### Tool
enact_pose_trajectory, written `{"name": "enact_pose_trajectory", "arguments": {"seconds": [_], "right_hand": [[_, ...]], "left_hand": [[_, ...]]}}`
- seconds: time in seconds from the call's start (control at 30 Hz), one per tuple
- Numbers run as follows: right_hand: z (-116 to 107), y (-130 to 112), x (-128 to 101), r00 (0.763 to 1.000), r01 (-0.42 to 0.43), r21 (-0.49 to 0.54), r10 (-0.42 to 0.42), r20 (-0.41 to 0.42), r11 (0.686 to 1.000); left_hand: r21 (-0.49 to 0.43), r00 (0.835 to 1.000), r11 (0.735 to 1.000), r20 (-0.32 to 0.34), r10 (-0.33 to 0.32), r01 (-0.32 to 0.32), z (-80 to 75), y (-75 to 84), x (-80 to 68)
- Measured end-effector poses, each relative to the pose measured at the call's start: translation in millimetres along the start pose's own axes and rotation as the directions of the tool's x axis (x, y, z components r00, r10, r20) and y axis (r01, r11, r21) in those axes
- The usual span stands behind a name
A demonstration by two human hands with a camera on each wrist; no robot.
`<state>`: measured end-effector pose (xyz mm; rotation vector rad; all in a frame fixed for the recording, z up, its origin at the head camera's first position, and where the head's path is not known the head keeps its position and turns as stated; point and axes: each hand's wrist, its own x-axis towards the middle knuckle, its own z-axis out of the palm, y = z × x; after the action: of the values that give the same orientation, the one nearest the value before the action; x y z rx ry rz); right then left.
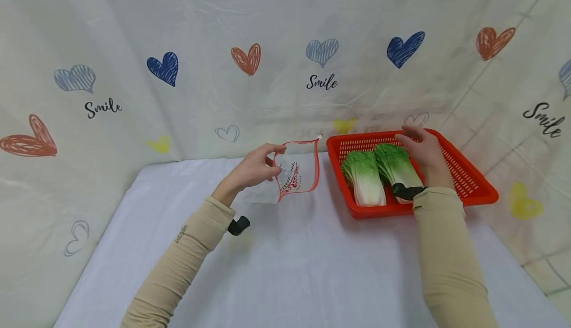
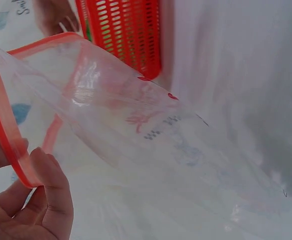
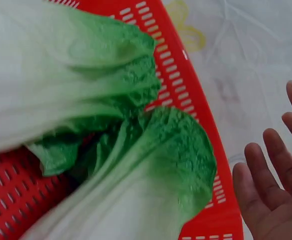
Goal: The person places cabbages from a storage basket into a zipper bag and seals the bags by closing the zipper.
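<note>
My left hand (image 1: pixel 254 167) pinches the red-edged mouth of a clear plastic zip bag (image 1: pixel 305 174) between thumb and fingers. In the left wrist view the bag's mouth gapes, and its see-through body (image 2: pixel 151 145) with red and black print spreads to the lower right. Two napa cabbages, a left one (image 1: pixel 368 182) and a right one (image 1: pixel 394 162), lie side by side in a red plastic basket (image 1: pixel 484 194). Over the right cabbage's side of the basket hovers my right hand (image 1: pixel 424 152), fingers spread and holding nothing. The right wrist view shows its fingers (image 3: pixel 258 172) beyond the basket rim, near the leaf tips.
A white cloth (image 1: pixel 285 268) covers the table. Behind it hangs a pale sheet (image 1: pixel 276 16) printed with hearts and the word Smile. The basket stands at the back right, close to that sheet. Each wrist carries a black camera mount (image 1: pixel 239 225).
</note>
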<state>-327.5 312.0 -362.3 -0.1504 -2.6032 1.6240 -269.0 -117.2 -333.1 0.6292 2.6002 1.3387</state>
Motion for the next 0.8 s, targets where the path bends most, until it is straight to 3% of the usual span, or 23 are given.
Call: {"name": "enact_pose_trajectory", "arguments": {"seconds": [0.13,0.27,0.6,0.8], "right_hand": [[-12,11,3,0.998,-0.028,-0.064,0.032,0.052,0.998],[-22,21,5,0.986,-0.038,-0.134,0.059,0.155,0.990],[-29,41,5,0.919,0.012,-0.239,0.083,0.385,0.971],[-24,47,3,0.887,0.017,-0.243,0.097,0.451,0.970]], "left_hand": [[-0.007,1.000,1.000,0.010,-0.003,0.003,1.0,0.5,0.8],[-0.004,1.000,1.000,0.013,-0.004,0.004,1.8,0.5,1.2],[-0.004,1.000,1.000,0.025,0.005,-0.005,2.4,-0.9,0.2],[-0.018,0.999,1.000,0.035,0.018,-0.018,2.3,-3.4,0.7]]}}
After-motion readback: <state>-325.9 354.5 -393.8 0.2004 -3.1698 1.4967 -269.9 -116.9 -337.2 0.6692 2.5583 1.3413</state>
